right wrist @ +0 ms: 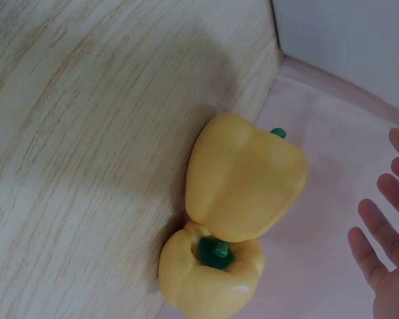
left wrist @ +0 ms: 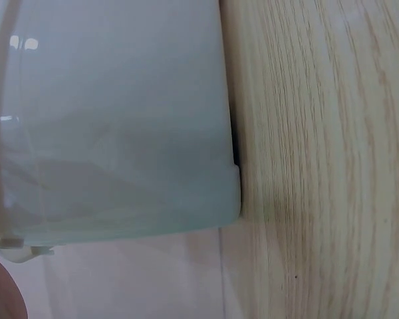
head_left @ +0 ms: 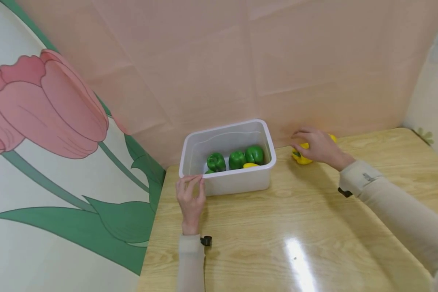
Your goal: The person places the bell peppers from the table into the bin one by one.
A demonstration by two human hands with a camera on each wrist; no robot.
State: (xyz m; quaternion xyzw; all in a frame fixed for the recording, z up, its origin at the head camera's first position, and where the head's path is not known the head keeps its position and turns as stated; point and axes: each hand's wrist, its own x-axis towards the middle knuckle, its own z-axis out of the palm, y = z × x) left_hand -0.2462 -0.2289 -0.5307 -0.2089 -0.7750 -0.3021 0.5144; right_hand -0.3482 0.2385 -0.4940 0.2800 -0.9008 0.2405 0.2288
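A white plastic bin (head_left: 237,184) stands on the table with several green bell peppers (head_left: 237,160) and a part of a yellow one (head_left: 250,165) inside. My left hand (head_left: 191,198) grips its front rim near the left corner, fingers over the edge. In the left wrist view the bin's side (left wrist: 120,126) fills much of the picture. To the right of the bin, my right hand (head_left: 319,148) hovers over two yellow bell peppers, holding nothing, its fingers (right wrist: 379,229) spread apart in the right wrist view. There, one pepper (right wrist: 246,176) touches the other (right wrist: 209,279); both have green stems.
A wood-grain table (head_left: 251,235) carries everything. Pink sheeting (head_left: 204,65) hangs along its back edge, close behind the bin and the yellow peppers. On the left rises a wall painted with a pink tulip (head_left: 51,109).
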